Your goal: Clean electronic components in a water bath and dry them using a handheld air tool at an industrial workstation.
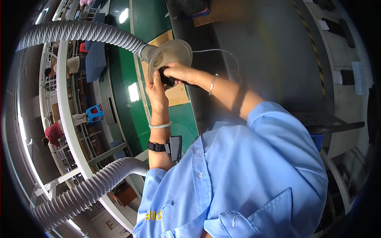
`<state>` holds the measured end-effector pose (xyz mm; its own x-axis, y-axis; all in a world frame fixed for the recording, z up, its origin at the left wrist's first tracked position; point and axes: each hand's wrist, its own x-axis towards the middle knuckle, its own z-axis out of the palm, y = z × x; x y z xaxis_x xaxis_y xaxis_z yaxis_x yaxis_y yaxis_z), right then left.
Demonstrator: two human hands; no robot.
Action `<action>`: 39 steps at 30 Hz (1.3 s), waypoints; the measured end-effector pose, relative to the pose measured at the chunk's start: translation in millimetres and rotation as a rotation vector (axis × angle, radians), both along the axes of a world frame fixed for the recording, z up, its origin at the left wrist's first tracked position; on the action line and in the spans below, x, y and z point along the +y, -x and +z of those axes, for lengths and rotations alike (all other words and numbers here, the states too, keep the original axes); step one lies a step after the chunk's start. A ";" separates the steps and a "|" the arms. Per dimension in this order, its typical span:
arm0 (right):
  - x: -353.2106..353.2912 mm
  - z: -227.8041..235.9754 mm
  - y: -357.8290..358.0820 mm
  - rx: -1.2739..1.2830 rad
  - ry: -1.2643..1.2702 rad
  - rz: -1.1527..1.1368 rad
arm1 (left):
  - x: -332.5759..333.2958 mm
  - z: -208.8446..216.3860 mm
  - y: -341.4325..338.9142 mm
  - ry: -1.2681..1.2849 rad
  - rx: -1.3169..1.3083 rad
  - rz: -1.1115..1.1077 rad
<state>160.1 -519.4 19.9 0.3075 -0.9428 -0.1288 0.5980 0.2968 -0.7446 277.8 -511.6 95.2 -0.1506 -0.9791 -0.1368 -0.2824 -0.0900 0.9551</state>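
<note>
Both hands meet at the rim of a clear, cone-shaped fume hood [183, 50]. A small black object [165, 77] is between them; its kind I cannot make out, since my fingers cover much of it. My left hand [157, 92] is closed on its near left side, thumb pointing up along it. From the right, my right hand [179, 72] reaches over with fingers bent around the object's top and right side. Below the hands, a brown cardboard sheet [177, 95] lies on the green work surface [183, 118].
A grey ribbed hose [91, 31] runs into the hood from the left. Another ribbed hose [93, 188] passes at lower left. A thin pale tube [222, 50] curves right of the hood. Beyond the bench are a blue stool [94, 113] and a person in red [54, 133].
</note>
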 end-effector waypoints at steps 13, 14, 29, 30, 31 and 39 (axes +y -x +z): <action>18.7 -38.8 17.8 0.753 0.175 -0.778 | 2.2 0.5 12.9 0.037 -0.060 0.064; 17.4 -35.9 11.4 0.758 0.170 -0.781 | -0.2 -3.2 13.8 0.033 -0.057 0.058; 105.4 -67.6 48.9 0.265 -0.205 -0.001 | -53.3 14.5 -33.0 0.065 -0.049 0.052; 112.4 -55.4 58.6 0.215 -0.262 -0.049 | -55.9 25.3 -44.7 0.063 -0.033 0.061; 119.7 -41.1 68.3 0.166 -0.320 -0.099 | -58.6 36.1 -57.1 0.067 -0.016 0.062; 186.1 -27.7 122.1 -0.047 -0.639 -0.598 | -86.4 14.2 -159.0 0.051 -0.074 0.241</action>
<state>38.0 -333.3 -7.7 -0.1972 -0.6991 -0.6873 0.8126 0.2756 -0.5135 436.8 -597.9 109.4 0.0967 -0.9913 -0.0887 -0.3282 -0.1159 0.9375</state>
